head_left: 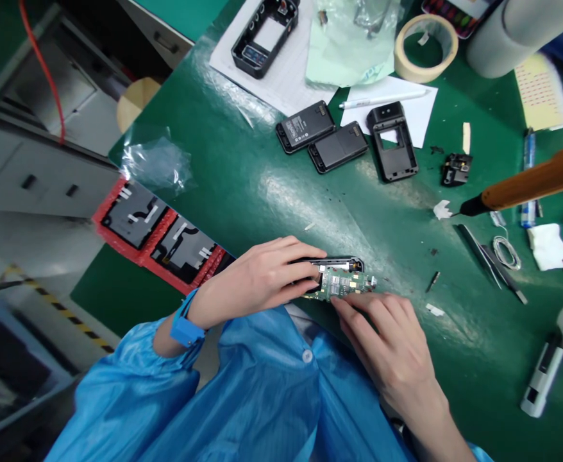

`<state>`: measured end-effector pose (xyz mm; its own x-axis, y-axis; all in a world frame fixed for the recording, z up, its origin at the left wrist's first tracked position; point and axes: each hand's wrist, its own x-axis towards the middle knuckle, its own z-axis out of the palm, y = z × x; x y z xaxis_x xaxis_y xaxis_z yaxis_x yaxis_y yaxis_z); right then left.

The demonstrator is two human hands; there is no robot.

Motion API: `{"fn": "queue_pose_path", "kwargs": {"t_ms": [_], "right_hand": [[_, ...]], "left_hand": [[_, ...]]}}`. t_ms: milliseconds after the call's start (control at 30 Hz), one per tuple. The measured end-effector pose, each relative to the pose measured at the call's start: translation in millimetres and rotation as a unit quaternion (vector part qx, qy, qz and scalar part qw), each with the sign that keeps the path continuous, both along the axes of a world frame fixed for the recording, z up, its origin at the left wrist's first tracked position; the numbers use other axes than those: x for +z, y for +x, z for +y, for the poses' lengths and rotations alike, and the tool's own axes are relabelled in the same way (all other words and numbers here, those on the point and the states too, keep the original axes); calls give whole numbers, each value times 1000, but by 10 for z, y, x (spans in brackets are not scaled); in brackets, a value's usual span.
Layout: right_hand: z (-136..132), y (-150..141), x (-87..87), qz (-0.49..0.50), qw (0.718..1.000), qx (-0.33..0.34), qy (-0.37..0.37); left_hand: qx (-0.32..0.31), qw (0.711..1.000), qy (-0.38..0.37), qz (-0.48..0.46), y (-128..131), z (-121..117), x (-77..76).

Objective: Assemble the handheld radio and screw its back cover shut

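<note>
My left hand [262, 279] wraps its fingers around a small black device housing [342, 264] with a green circuit board [344, 283] seated in it, holding it just above the green mat near my body. My right hand [387, 340] comes in from the lower right, its fingertips pressed together against the near edge of the circuit board. A blue wrist strap [184, 326] sits on my left wrist. Both sleeves are shiny blue fabric.
On the green mat [243, 173] lie two black batteries [322, 136], an open black frame [393, 142], a bigger housing on paper [265, 35], a tape roll [426, 46], a pen [382, 99], tweezers [490, 262] and an orange-handled tool [526, 183]. Red trays [159, 234] overhang the left edge.
</note>
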<state>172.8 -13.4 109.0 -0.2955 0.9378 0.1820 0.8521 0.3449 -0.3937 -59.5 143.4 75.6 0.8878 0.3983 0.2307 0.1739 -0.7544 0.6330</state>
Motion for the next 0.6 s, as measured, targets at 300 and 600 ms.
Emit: {"fn": "queue_pose_path", "kwargs": {"t_ms": [300,600], "right_hand": [[-4,-5,5,11,1000,-3,-3],[-29,-3,13,-3,1000,-11,7]], "left_hand": [[6,999,-44,-3,-10,8,1],[17,998,-49,-28,-17,-8,-47]]}}
